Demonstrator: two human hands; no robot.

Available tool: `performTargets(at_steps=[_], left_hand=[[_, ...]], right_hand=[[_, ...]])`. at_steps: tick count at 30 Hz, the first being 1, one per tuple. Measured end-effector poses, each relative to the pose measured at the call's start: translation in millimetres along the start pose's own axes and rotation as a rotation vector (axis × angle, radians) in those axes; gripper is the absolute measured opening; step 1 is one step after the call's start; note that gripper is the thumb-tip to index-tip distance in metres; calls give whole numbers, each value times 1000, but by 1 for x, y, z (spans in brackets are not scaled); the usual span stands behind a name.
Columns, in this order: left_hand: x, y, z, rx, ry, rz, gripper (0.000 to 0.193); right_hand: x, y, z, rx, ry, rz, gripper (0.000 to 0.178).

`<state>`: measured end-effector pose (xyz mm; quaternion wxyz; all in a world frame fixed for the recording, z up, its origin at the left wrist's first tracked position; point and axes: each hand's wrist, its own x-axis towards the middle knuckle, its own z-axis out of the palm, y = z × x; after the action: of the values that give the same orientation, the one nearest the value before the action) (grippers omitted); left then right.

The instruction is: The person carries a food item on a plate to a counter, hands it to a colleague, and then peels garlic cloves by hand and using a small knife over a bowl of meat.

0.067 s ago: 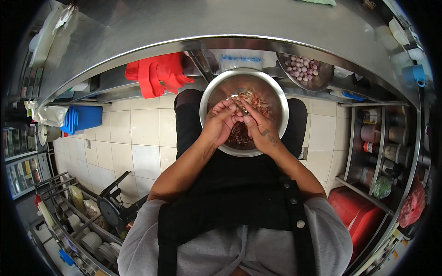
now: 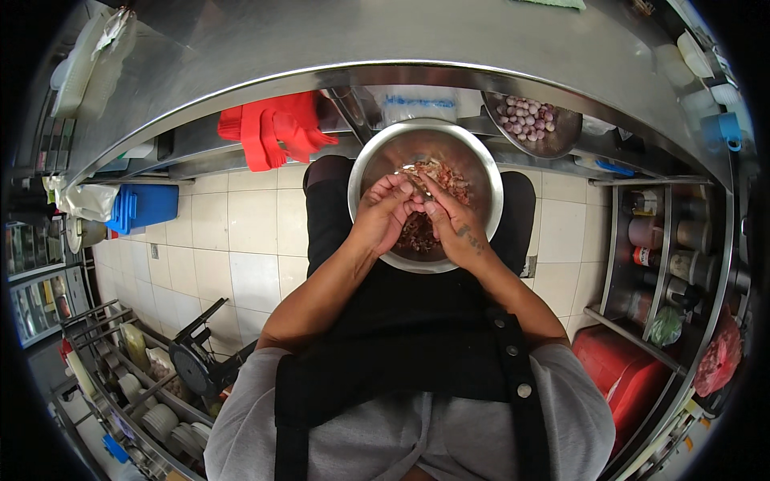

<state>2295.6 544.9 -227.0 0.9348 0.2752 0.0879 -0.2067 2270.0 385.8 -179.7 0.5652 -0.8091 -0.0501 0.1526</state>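
A wide steel bowl [image 2: 361, 184] rests in my lap between my knees. Inside it lie reddish-brown and pale papery scraps [image 2: 449, 180] that look like onion or shallot skins. Over the bowl my left hand [image 2: 383, 212] and my right hand [image 2: 455, 228] meet, thumbs and fingertips pinched together. Whatever small thing sits between the fingertips is mostly covered; a thin shiny bit shows just above them, too small to name. Beyond the bowl on the right, a round metal pan [image 2: 557, 146] holds many small pinkish-white bulbs [image 2: 527, 118], like peeled shallots.
A steel counter [image 2: 385, 36] spans the far side, above a lower shelf with red cloth [image 2: 277, 128] and a clear plastic bag [image 2: 417, 104]. Left are a blue bin [image 2: 148, 207] and a black stand [image 2: 192, 361]. Right are a rack of jars [image 2: 690, 232] and a red container [image 2: 613, 361].
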Motion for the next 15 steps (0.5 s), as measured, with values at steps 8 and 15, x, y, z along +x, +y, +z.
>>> performTargets(at_steps=[8, 15], left_hand=[[1, -8, 2, 209, 20, 155, 15], [2, -26, -1, 616, -55, 540, 23]], right_hand=[[5, 5, 8, 236, 43, 98, 41], [15, 5, 9, 634, 58, 463, 44]])
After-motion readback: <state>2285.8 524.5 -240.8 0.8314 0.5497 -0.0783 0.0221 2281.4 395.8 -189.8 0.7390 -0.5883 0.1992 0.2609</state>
